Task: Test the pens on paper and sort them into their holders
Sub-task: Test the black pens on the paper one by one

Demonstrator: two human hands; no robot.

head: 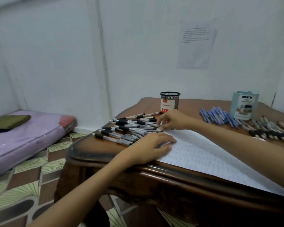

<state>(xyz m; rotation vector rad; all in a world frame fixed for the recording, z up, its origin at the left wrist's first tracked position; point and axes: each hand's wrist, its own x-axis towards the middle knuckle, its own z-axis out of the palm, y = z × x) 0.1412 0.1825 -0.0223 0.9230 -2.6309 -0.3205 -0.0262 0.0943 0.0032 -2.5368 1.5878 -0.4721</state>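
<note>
Dark carved wood: table point(105, 163), front edge nearest, bearing all items below.

Sheet of paper point(203, 154): white, covered in faint pen marks, lying flat and running off the table's near edge.

Left hand point(152, 145): resting palm down on the sheet's left margin, fingers straight and relaxed, holding nothing.

Black-capped pens point(128, 128): loose heap, clear barrels, just beside the sheet's left corner, several touching its edge.

Right hand point(174, 119): at the sheet's far corner, fingers curled down onto the edge of the heap; too blurred to tell whether a pen is pinched.

Black mesh holder point(169, 101): upright, red-and-white label, just beyond the sheet's far corner.

Blue pens point(218, 116): row laid side by side, beyond the sheet.

Grey pens point(269, 128): dark-gripped row, beyond the sheet's right side.

Pale blue holder point(244, 105): upright, labelled, behind both rows.

Purple mattress point(23, 138): on the floor, well left of the sheet.
</note>
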